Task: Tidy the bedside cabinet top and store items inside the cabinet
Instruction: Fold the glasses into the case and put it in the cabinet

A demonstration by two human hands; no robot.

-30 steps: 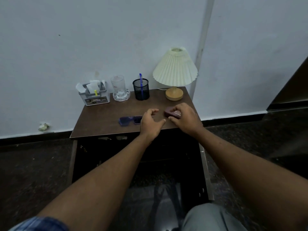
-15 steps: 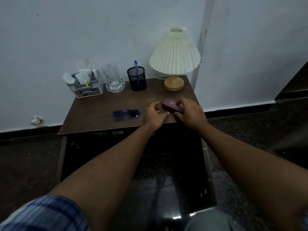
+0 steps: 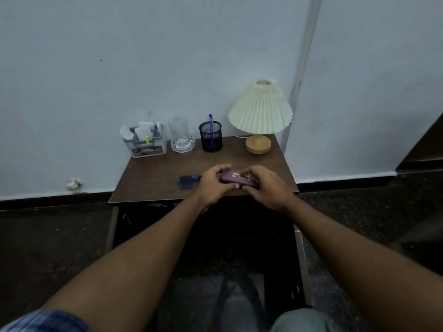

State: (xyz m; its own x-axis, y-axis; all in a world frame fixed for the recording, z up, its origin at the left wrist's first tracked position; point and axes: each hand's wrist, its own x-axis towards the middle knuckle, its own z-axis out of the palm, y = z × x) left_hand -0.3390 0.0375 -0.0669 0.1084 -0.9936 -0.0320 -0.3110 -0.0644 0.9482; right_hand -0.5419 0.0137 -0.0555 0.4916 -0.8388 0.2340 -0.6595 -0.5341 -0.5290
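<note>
A purple glasses case point(image 3: 236, 178) with gold lettering sits closed near the front edge of the dark brown cabinet top point(image 3: 163, 173). My left hand point(image 3: 213, 185) grips its left end and my right hand point(image 3: 267, 188) grips its right end, fingers curled over the lid. Blue sunglasses point(image 3: 188, 181) lie on the top just left of my left hand, partly hidden by it. Below the top, the cabinet's interior point(image 3: 215, 236) is dark and open.
Along the back wall stand a grey organizer box with papers point(image 3: 146, 143), a clear glass mug point(image 3: 181, 137), a black mesh pen cup with a blue pen point(image 3: 211, 138) and a pleated cream lamp point(image 3: 260, 116). The open cabinet door's edge point(image 3: 302, 267) juts out at right.
My left hand moved right from beside the sunglasses and took hold of the case's left end. Both hands now hold the case, which has shifted slightly left toward the middle.
</note>
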